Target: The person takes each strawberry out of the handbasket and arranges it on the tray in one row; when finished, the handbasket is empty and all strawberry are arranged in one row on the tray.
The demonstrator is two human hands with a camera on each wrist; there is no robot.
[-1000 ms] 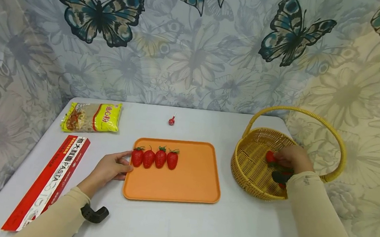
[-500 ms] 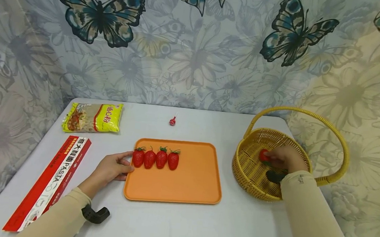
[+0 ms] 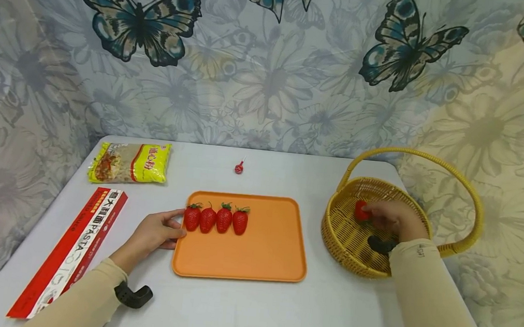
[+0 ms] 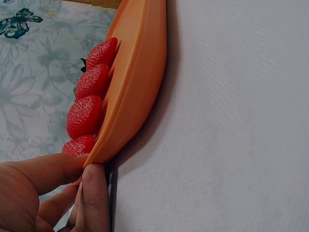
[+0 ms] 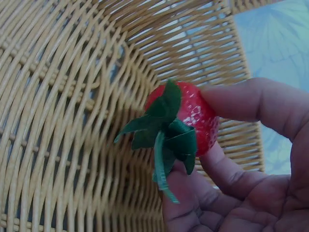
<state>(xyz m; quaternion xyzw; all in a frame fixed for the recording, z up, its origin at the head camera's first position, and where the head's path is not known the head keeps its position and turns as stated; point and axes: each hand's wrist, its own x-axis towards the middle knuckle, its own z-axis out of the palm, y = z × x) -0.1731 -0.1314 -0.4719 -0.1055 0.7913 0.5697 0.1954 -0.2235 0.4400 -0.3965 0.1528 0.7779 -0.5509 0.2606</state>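
Inside the yellow wicker basket [image 3: 342, 251], my right hand [image 3: 396, 218] pinches a red strawberry [image 5: 199, 115] between thumb and fingers. Its green leaves and stem face the woven wall in the right wrist view. On the other side, my left hand [image 3: 155, 233] grips the left rim of an orange tray [image 3: 244, 259], thumb on top and fingers beneath, as the left wrist view shows. Several strawberries [image 3: 224, 219] stand in a row on the tray's upper left part, leaves toward the back. Part of the basket's inside is hidden behind my right hand and sleeve.
A yellow bag of noodles [image 3: 129, 163] lies at the back left, with a long red pasta box [image 3: 69, 253] in front of it. A small red lollipop [image 3: 239, 168] lies behind the tray. The basket's tall handle [image 3: 467, 194] arches over my right hand.
My right hand has shifted left within the basket with the strawberry in its fingers. The left hand keeps its grip on the tray, and the row of strawberries stays put.
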